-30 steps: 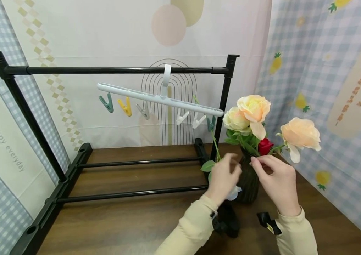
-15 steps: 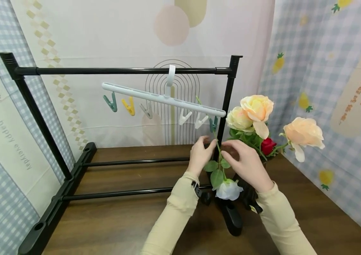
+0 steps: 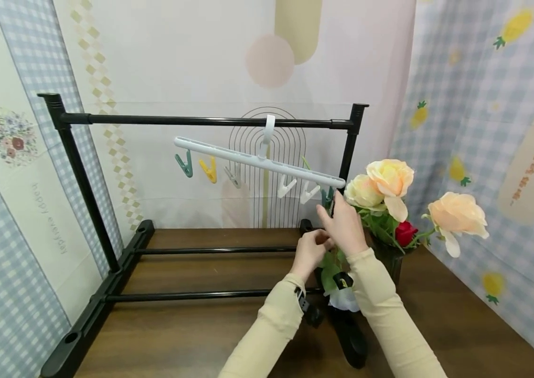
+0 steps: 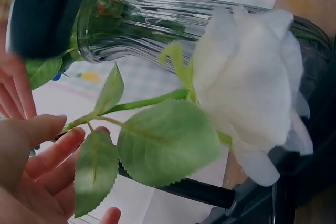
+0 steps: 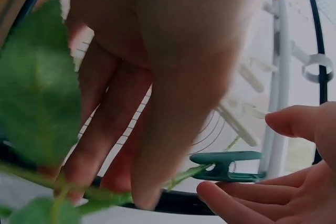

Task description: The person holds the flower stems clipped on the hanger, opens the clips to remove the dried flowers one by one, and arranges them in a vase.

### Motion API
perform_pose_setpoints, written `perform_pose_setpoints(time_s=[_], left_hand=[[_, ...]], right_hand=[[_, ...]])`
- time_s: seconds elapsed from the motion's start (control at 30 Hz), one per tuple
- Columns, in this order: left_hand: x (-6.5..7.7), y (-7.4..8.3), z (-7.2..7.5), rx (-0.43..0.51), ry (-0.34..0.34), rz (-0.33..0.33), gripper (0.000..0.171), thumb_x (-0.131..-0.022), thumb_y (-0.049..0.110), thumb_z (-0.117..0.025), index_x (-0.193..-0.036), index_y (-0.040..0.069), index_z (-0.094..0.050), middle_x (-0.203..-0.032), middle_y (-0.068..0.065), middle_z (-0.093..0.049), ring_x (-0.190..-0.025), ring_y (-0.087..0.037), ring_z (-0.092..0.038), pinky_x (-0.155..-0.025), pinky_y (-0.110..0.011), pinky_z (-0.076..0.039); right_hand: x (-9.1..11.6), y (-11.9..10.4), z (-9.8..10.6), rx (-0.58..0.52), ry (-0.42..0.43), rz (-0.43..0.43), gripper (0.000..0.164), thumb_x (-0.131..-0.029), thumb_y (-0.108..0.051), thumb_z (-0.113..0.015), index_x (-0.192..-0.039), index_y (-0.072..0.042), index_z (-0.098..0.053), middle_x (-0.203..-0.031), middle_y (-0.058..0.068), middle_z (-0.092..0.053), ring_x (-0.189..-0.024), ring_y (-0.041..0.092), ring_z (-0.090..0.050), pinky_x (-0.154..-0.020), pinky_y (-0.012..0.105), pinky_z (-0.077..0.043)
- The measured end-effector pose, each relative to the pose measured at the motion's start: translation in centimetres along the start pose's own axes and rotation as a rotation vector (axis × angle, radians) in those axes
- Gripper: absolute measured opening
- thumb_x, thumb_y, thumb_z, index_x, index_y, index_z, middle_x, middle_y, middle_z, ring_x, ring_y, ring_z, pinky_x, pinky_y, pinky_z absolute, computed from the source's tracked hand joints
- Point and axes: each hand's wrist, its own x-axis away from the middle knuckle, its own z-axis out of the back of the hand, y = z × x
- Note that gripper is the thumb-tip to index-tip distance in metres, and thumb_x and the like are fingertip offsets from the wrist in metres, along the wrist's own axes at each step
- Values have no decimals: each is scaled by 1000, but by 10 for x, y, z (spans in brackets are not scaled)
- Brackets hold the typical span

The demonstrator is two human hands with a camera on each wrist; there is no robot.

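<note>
A white rose (image 4: 247,93) hangs bloom-down on its green stem, below the right end of the white hanger (image 3: 248,157). My left hand (image 3: 308,254) pinches this stem between thumb and fingers, just above the leaves (image 4: 168,142). Higher up, my right hand (image 3: 344,226) is at the dark green clothespin (image 5: 226,165) at the hanger's right end. In the right wrist view its thumb and fingers are spread apart beside the clothespin, and the rose's stem runs up to the clothespin's jaws. The bloom is partly hidden by the right wrist in the head view.
A black rack (image 3: 191,121) carries the hanger, with several more clothespins along it, one of them yellow (image 3: 208,170). A ribbed glass vase (image 4: 157,19) stands close on the right, holding peach roses (image 3: 458,218) and a red one (image 3: 405,233). Patterned cloths hang behind.
My right hand has come from the vase to the stem, then up to the green clothespin. The left hand has moved left, then down onto the stem. The head view has shifted slightly.
</note>
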Motion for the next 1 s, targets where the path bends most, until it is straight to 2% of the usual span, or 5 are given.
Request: perform_pose_setpoints(time_s=[0.2, 0.3, 0.47, 0.8, 1.0], left_hand=[[6, 0, 0, 44, 21, -15, 19, -89, 28, -69, -93, 9, -72, -88, -6, -75, -75, -9, -66, -65, -22, -49], [8, 0, 3, 72, -1, -20, 19, -89, 28, -70, -91, 9, -71, -84, -7, -75, -72, -9, -66, -65, -21, -49], [13, -1, 6, 63, -20, -13, 18, -90, 26, -69, -94, 9, -69, -85, -9, -74, -72, -9, -68, -64, -22, -49], [20, -4, 15, 28, 2, -7, 13, -90, 23, -69, -96, 12, -68, -82, -7, -73, -65, -7, -63, -57, -22, -47], [22, -4, 27, -64, 38, -15, 17, -91, 25, -68, -101, 11, -69, -81, -6, -73, -60, -6, -61, -54, -22, -46]], right_hand=[[-14, -3, -6, 55, 144, -25, 38, -98, -35, -54, -102, 3, -59, -72, 17, -60, -53, 27, -53, -47, 34, -38], [-18, -2, -8, 89, 225, -15, 38, -96, -38, -58, -87, -1, -62, -66, 14, -60, -47, 22, -48, -42, 26, -29], [-19, 3, -14, 95, 311, 47, 39, -93, -38, -63, -92, 0, -70, -82, 19, -73, -55, 28, -62, -41, 25, -33], [-19, 10, -19, -9, 367, 164, 32, -92, -29, -66, -75, -1, -71, -70, 17, -72, -52, 30, -61, -42, 29, -35], [-19, 10, -17, -34, 366, 181, 28, -92, -26, -65, -80, -2, -75, -66, 15, -71, -48, 27, -57, -43, 27, -33]])
